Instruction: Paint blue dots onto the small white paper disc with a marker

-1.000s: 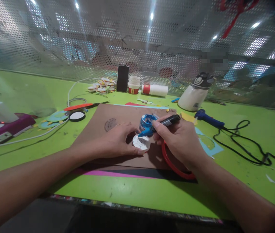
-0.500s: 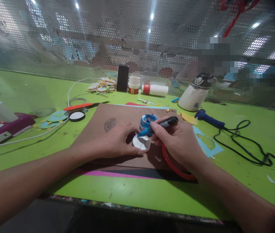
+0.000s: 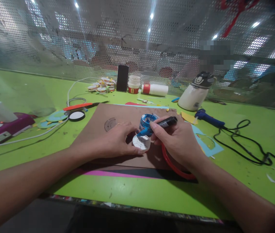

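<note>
My left hand [image 3: 118,137] grips a small white disc [image 3: 140,142] between thumb and fingers. Dark lines cross the disc's upper face like spokes. A blue-and-black marker [image 3: 160,125] is pinched in my right hand [image 3: 176,136], slanting down to the left. Its tip is at the disc's upper left edge; whether it touches cannot be made out. Just behind the disc stands a blue tape roll [image 3: 144,120]. Under my right hand a red curved band [image 3: 173,166] shows in part. Brown card sheets [image 3: 92,129] lie beneath both hands.
At the back are a phone [image 3: 122,78], stacked paper cups [image 3: 133,84], a cup lying sideways [image 3: 154,90] and a white bottle [image 3: 193,95]. To the right lies a blue glue gun [image 3: 210,119] with a black cord. A purple power strip [image 3: 8,127] and an orange cutter [image 3: 78,106] are left.
The marker and my right hand have shifted very slightly left. My left hand and the disc hold nearly the same place.
</note>
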Motion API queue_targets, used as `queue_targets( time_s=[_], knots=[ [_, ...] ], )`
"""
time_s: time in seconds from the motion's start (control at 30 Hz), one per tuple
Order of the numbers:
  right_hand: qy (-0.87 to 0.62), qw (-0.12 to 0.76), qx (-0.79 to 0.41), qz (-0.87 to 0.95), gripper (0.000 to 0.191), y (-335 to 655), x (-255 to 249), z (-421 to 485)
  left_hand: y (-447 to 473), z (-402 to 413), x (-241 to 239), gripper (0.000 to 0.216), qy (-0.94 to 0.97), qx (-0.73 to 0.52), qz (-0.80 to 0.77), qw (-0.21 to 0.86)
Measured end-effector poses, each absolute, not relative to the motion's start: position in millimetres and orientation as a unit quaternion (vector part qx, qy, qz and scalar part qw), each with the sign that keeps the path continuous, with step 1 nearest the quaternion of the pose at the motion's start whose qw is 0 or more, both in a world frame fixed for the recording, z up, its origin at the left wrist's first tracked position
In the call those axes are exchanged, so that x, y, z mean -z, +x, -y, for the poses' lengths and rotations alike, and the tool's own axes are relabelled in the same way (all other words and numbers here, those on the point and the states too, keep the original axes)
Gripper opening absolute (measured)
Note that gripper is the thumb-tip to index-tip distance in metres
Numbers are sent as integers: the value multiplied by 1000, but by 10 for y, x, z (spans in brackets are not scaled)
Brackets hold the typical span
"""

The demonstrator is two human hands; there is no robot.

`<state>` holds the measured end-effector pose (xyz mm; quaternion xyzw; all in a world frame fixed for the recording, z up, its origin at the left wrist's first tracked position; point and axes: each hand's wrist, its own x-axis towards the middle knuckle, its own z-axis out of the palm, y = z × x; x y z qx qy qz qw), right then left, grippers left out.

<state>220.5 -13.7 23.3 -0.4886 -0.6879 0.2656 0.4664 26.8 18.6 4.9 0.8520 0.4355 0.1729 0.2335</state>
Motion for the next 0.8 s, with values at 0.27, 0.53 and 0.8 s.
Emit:
queue_targets(
  time_s=[0.27, 0.53, 0.8],
  knots=[
    [-504, 441, -220, 709, 18, 2219, -221, 134, 268, -181, -45, 49, 848, -179, -438, 240],
    [-489, 449, -235, 710, 17, 2209, -202, 138, 269, -186, -31, 44, 849, -181, -442, 226],
    [-498, 496, -203, 681, 24, 2244, -241, 123, 276, -171, -41, 44, 852, -189, -434, 223]
  ],
)
